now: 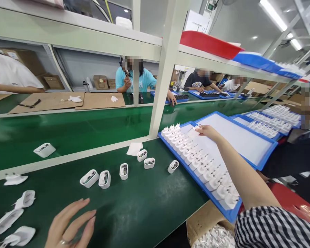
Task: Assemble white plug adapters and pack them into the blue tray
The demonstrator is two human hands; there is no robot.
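Over the blue-rimmed tray [267,151] at the right, my right hand [209,132] pinches a white plug charger [194,132] at the far end of the rows. White chargers [196,158] stand in that tray with metal pins up. My left hand [71,224], a ring on one finger, hovers above the green bench with fingers apart and nothing in it. Beyond it stand several open white charger housings [104,179] with circuit parts inside. White pinned plug caps [19,237] lie at the left edge.
A white post [161,86] rises behind the bench beside the tray. A paper slip [134,149] lies near the housings. One housing [44,150] sits on the green strip beyond the pale rail. Co-workers sit opposite and at the right. Below the tray is a cardboard box [204,220] of white parts.
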